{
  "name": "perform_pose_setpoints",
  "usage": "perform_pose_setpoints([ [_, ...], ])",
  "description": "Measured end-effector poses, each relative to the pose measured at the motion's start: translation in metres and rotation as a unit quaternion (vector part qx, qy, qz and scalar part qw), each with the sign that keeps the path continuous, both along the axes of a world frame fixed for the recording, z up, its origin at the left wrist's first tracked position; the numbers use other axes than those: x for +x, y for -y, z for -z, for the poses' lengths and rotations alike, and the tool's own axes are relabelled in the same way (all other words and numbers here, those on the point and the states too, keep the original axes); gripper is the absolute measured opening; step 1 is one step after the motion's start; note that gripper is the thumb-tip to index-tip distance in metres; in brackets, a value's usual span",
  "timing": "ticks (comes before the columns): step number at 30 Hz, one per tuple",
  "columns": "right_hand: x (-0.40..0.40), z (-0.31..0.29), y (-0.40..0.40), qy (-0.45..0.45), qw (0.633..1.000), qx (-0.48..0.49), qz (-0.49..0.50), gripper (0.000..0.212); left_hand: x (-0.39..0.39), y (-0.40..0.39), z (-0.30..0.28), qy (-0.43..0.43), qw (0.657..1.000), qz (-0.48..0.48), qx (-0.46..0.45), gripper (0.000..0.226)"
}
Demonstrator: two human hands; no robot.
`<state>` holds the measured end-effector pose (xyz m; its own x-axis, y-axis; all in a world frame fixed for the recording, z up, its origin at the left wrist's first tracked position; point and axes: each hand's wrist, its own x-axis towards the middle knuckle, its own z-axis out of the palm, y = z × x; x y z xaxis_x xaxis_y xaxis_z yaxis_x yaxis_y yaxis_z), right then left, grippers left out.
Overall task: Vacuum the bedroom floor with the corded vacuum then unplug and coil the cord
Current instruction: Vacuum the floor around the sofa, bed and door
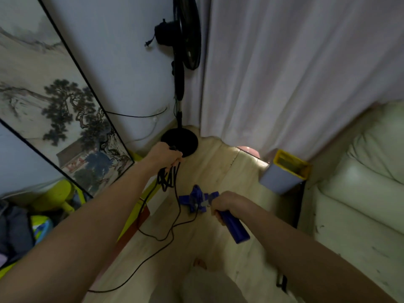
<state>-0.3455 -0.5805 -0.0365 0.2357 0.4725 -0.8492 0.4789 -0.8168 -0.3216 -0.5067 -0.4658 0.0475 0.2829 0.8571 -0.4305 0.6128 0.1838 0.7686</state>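
Observation:
My left hand [164, 155] grips a bundle of black cord loops [168, 178] that hang down below the fist. More of the same cord [153, 235] trails in slack curves over the pale wood floor toward the lower left. My right hand [226, 203] grips the blue handle [236, 229] of the vacuum. The vacuum's blue body [196, 199] is seen end-on just beyond that hand, low over the floor. The cord seems to run to this blue body.
A black pedestal fan [181, 88] stands in the corner, its round base [179, 142] behind my left hand. A framed painting [54, 99] leans on the left wall. Curtains [284, 62], a grey and yellow bin [284, 173] and a pale sofa [360, 193] fill the right.

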Motion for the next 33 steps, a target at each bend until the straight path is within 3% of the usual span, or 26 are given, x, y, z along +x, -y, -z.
perform_pose_setpoints([
  [8,0.018,-0.011,0.052,0.043,0.999,0.018,0.018,0.006,0.009,0.026,-0.004,0.022,0.999,0.039,-0.020,0.025],
  [11,0.024,-0.013,0.046,0.054,0.998,0.029,-0.010,0.017,0.008,0.022,-0.002,0.012,0.999,0.040,-0.024,0.026],
  [16,0.048,-0.012,0.028,0.050,0.997,0.039,-0.048,0.008,0.036,0.012,0.006,-0.006,0.998,0.054,-0.015,0.027],
  [19,0.072,-0.010,0.014,0.066,0.994,0.046,-0.078,0.014,0.058,0.004,0.011,-0.009,0.997,0.074,-0.018,0.028],
  [24,0.121,0.002,-0.030,0.086,0.985,0.034,-0.148,0.009,0.105,-0.018,0.030,-0.039,0.994,0.087,-0.060,0.026],
  [33,0.231,0.007,-0.163,0.095,0.950,0.029,-0.295,0.013,0.236,-0.103,0.057,-0.017,0.992,-0.068,-0.103,0.018],
])
